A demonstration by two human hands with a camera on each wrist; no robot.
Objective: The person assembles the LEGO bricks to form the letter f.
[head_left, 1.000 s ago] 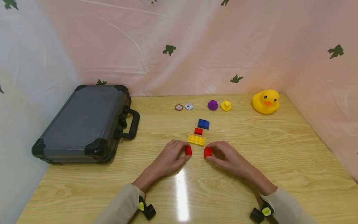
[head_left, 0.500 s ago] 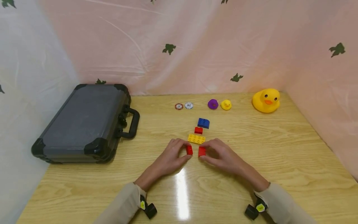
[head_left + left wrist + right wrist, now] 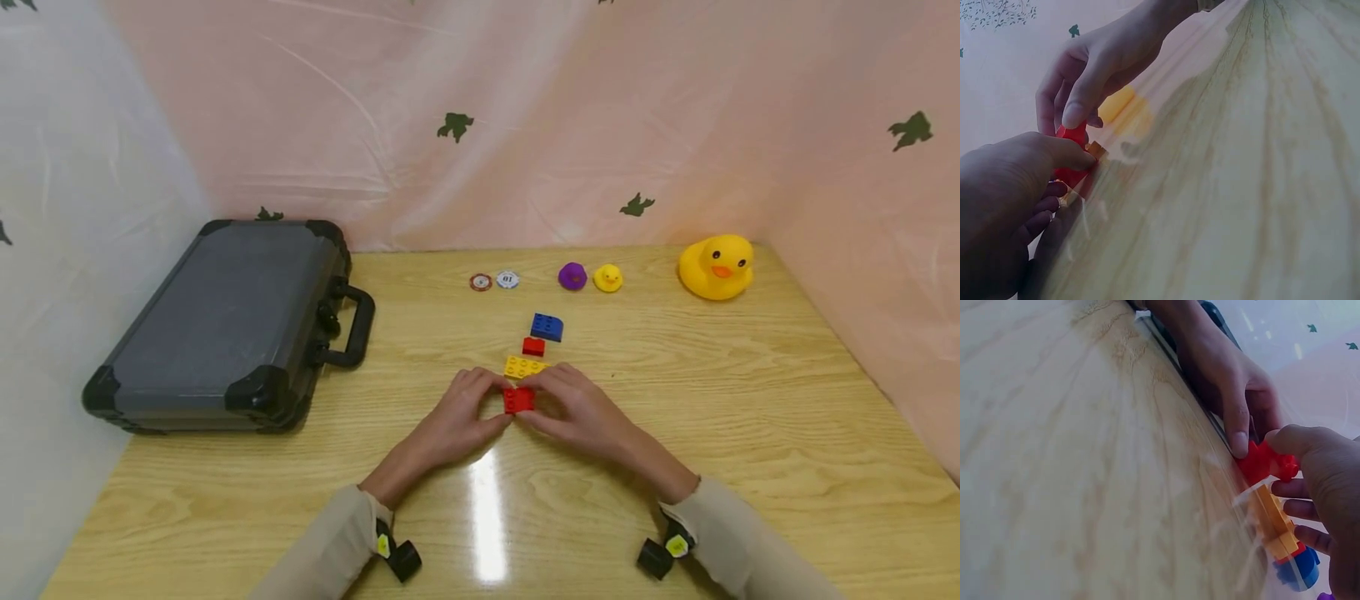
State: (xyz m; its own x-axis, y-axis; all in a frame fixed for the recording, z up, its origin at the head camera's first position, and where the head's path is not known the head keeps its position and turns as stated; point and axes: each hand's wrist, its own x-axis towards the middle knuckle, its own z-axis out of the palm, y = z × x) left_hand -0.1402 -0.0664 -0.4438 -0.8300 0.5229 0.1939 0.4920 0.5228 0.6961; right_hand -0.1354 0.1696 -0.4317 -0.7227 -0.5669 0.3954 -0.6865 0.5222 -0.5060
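In the head view, my left hand (image 3: 461,421) pinches one red toy brick (image 3: 510,402) between thumb and fingers. Facing it, my right hand (image 3: 581,408) pinches a second red toy brick (image 3: 527,399). The two bricks meet, the right one overlapping the left one in this view. In the left wrist view, the right hand's brick (image 3: 1071,133) sits over the left hand's brick (image 3: 1069,160) in a slant. Just beyond the fingers lies a yellow toy brick (image 3: 523,365), partly hidden by the right hand.
Behind the yellow brick are a small red brick (image 3: 533,347) and a blue brick (image 3: 547,327). Two poker chips (image 3: 481,282), a purple duck (image 3: 572,276), a small yellow duck (image 3: 607,277) and a big rubber duck (image 3: 716,268) line the back. A grey case (image 3: 217,317) lies left.
My right hand has moved left with its red brick until it meets the other. The left hand has barely moved. The yellow brick's right end is now covered by the right hand.
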